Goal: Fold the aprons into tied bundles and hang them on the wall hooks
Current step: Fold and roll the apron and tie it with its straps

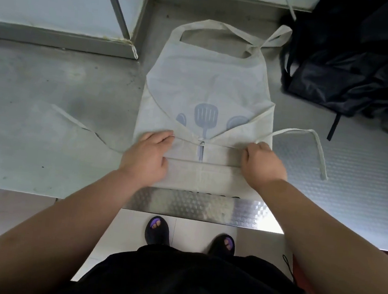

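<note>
Open counter (30, 139) left of apron (208, 82); black bag (359, 69) crowds its far-right corner

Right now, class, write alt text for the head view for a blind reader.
A left hand and right hand handle the waist ties crossed over a partly folded cream apron on a steel counter; a black bag lies at right.

Soft, even, cool light; shadows faint. Glare flares on the embossed stainless-steel counter (250, 215) at its front edge. Wide-angle bending at the frame's borders; slight overall softness.
</note>
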The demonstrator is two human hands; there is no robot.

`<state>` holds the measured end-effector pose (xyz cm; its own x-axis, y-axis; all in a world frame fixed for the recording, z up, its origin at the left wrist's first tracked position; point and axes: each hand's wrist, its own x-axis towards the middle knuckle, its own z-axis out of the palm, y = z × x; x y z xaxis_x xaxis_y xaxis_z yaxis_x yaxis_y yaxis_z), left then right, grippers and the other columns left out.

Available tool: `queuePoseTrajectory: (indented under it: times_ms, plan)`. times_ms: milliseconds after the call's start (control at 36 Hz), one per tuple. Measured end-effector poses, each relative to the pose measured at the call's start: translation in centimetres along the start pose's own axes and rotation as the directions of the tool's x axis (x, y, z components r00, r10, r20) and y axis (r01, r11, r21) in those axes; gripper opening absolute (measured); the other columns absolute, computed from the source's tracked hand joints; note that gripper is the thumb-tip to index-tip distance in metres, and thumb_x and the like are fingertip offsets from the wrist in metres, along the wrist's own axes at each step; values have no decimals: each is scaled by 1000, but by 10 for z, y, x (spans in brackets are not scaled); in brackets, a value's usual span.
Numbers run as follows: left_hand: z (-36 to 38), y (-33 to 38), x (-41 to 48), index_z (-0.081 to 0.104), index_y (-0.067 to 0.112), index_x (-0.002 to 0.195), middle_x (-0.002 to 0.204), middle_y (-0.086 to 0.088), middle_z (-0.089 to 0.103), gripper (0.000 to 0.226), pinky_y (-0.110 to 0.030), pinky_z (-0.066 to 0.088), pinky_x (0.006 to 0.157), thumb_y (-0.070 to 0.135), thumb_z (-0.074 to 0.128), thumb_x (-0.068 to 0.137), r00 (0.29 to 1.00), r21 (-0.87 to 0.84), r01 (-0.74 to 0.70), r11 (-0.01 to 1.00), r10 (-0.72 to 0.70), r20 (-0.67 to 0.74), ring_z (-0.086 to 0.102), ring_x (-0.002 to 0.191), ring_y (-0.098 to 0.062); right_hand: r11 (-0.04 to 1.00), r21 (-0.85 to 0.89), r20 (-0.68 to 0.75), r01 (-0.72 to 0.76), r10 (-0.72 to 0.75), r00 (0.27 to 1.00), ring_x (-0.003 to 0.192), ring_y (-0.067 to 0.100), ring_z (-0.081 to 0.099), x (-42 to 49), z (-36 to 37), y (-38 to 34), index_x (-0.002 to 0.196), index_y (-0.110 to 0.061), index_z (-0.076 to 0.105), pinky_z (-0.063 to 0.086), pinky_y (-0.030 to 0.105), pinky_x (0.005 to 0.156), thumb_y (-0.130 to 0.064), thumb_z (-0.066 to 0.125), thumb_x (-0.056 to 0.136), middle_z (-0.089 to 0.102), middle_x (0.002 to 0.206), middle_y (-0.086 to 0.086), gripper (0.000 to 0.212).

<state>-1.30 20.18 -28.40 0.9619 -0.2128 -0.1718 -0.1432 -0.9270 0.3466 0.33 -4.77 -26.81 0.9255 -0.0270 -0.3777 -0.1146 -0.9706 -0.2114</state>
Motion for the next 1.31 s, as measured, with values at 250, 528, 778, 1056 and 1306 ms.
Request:
queuePoseTrajectory:
  times_ms: [250, 528, 778, 1056, 1306]
  plan:
    - [-12, -43, 8, 58, 7, 124, 142, -4, 47, 37, -42, 40, 102, 19, 45, 92, 920, -10, 381, 925, -380, -102, 35, 132, -31, 984, -102, -12, -146, 146, 989, 116, 35, 44, -5, 2, 11, 134, -9, 36, 36, 41, 94, -28, 29, 98, 39, 131, 14, 41]
    - [-15, -38, -11, 60, 3, 113, 147, -16, 33, 33, -50, 35, 99, 24, 45, 93, 836, -47, 529, 848, -529, -143, 21, 138, -33, 969, -51, -88, -242, 237, 968, 112, 36, 47, -22, 1, 21, 145, -13, 21, 38, 41, 90, -34, 34, 97, 40, 128, 18, 54]
    - [7, -12, -50, 72, 15, 97, 100, -3, 65, 33, -39, 53, 75, 31, 46, 83, 949, 34, -246, 969, 247, -198, 56, 90, -24, 949, -67, 97, 308, -301, 949, 117, 24, 49, -47, 8, 19, 130, -30, 55, 33, 32, 100, -62, 56, 79, 52, 123, 2, 60]
    - [-5, -10, -47, 58, 27, 124, 123, 7, 55, 72, -35, 31, 94, 63, 40, 63, 991, 139, -117, 983, 107, 78, 50, 117, -20, 886, -260, 96, 383, -371, 924, 110, 21, 55, -47, 4, 22, 117, -27, 58, 31, 29, 89, -60, 20, 89, 59, 118, -4, 58]
    - [-37, -19, -15, 64, 25, 94, 92, 1, 66, 7, -24, 39, 67, 25, 59, 90, 980, -294, 188, 937, -161, 116, 59, 87, -18, 948, -179, 132, 263, -241, 961, 91, 30, 54, -32, -29, 14, 106, -15, 49, 35, 30, 66, -36, 43, 92, 63, 104, 10, 26]
